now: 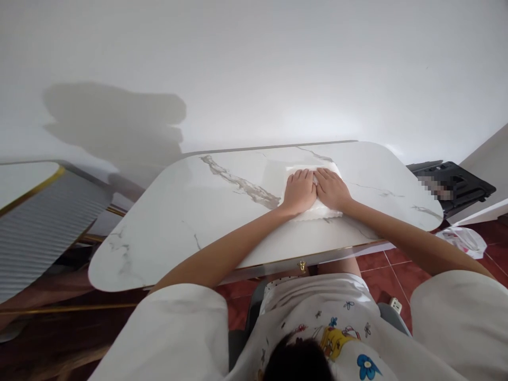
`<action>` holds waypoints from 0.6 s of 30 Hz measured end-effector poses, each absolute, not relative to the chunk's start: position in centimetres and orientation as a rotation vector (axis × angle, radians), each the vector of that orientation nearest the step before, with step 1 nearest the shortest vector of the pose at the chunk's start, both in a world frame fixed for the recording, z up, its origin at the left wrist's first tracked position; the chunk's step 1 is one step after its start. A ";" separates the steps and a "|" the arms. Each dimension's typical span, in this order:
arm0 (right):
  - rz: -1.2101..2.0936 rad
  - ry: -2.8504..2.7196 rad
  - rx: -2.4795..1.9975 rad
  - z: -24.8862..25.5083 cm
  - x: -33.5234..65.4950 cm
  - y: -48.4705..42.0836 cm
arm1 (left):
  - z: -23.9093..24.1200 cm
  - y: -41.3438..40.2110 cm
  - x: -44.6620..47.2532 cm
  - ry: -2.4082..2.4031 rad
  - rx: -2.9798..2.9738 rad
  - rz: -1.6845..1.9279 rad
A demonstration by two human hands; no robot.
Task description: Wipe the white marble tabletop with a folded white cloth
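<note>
Containers: a crumpled white plastic bag (466, 241) lies on the red tiled floor (397, 272) off the table's right corner; what is in it cannot be made out. Beyond it, against the wall, sits a black tray-like unit (464, 182), partly blurred, so its contents are also not legible.

Item in hand: a white folded cloth (319, 213) lies flat on the marble-topped table (198, 211), right of centre and towards the far edge. The left hand (299, 190) and right hand (332, 189) rest on it side by side, thumbs touching. Both are palm down with fingers extended and held close together. Nothing is pinched or gripped; the hands lie flat on the fabric. The cloth shows past the fingertips and below the wrists.

Surroundings: the rest of the table top bears only grey veining. A gold knob (302, 266) sits under the near edge, at the person's lap. A second table (27, 182) with a gold rim and ribbed side stands to the left, well apart. A small white plug (394, 305) lies on the floor by the seat. The white wall (254, 63) carries a soft shadow at the left.

Obstructions: both forearms reach across the near half of the table — nothing lies between them and the cloth.
</note>
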State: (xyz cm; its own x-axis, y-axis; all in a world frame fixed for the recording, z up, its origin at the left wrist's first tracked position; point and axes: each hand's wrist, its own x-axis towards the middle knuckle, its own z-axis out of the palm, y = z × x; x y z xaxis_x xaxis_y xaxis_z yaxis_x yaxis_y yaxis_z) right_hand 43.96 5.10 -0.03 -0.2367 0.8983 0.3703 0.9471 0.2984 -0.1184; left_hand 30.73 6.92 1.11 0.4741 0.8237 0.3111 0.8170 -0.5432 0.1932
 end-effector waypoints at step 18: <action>-0.148 -2.208 -1.628 -0.2 46.8 -2.0 | 1.9 -0.4 32.7 1.436 2.675 0.450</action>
State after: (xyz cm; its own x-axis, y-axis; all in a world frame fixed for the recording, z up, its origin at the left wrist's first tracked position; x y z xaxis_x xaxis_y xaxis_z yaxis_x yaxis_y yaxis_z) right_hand 46.83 -2.04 -0.15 -0.2478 0.8953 0.3700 0.9366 0.3191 -0.1447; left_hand 32.73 -0.39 1.92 0.5200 0.8250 0.2214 0.8038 -0.5603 0.2000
